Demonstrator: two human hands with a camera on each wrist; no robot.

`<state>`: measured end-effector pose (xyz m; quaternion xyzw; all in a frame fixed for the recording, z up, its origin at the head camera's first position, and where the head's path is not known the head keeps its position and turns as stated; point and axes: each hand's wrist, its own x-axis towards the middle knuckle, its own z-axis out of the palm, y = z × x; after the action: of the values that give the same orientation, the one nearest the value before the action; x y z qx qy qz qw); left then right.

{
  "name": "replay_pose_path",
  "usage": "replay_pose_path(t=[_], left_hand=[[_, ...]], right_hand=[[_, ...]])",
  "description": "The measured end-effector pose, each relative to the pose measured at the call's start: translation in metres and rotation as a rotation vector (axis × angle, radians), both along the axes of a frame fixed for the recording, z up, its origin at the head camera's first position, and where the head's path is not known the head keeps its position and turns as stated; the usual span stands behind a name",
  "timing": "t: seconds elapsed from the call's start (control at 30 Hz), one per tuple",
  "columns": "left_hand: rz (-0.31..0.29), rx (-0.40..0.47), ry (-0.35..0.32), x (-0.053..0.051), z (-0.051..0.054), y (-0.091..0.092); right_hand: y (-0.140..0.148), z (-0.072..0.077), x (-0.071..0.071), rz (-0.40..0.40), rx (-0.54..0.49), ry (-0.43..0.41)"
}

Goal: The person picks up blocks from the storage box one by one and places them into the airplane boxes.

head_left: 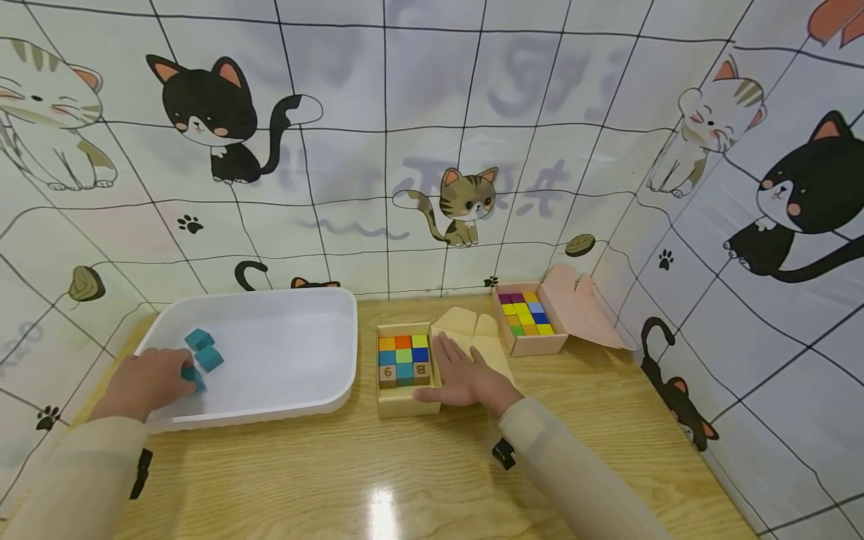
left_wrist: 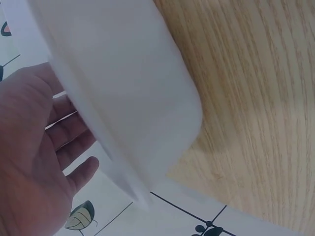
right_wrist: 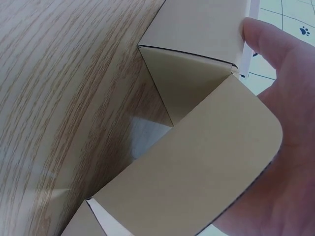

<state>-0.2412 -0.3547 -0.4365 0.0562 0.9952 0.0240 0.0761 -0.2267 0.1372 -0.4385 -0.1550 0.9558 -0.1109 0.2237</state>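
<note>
My left hand (head_left: 145, 382) reaches over the near left rim of a white plastic tray (head_left: 283, 352), its fingertips pinching a teal cube (head_left: 193, 377). Two more teal cubes (head_left: 204, 349) lie just beyond it. In the left wrist view the tray wall (left_wrist: 123, 88) hides the fingertips. My right hand (head_left: 466, 375) lies with straight fingers on the opened lid of a cream cardboard box (head_left: 408, 405), thumb at the box's side. Rows of coloured cubes (head_left: 403, 358) fill much of that box, two of them wooden with characters. In the right wrist view, the box flap (right_wrist: 197, 157) partly covers the hand.
A pink cardboard box (head_left: 540, 345) with coloured cubes stands at the back right, its lid (head_left: 587, 315) folded open to the right. Wood-grain tabletop (head_left: 324, 480) extends in front. A cat-print sheet (head_left: 351, 165) hangs behind and at both sides.
</note>
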Motion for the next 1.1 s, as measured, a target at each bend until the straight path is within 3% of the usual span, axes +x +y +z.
replay_pose_path(t=[0.2,0.43,0.83,1.1], left_hand=[[-0.010,0.005,0.011,0.001,0.006,0.008],[-0.027,-0.003,0.090,-0.001,0.004,0.011],[-0.028,0.012,0.092,-0.003,0.010,0.013],[-0.069,0.036,0.120,-0.012,0.025,0.024]], right_hand=[[0.000,-0.001,-0.001,-0.005,-0.005,0.001],[0.001,-0.001,-0.001,-0.005,-0.003,-0.001],[0.001,-0.001,-0.001,-0.005,-0.005,0.005],[0.001,-0.001,0.000,-0.002,-0.020,0.006]])
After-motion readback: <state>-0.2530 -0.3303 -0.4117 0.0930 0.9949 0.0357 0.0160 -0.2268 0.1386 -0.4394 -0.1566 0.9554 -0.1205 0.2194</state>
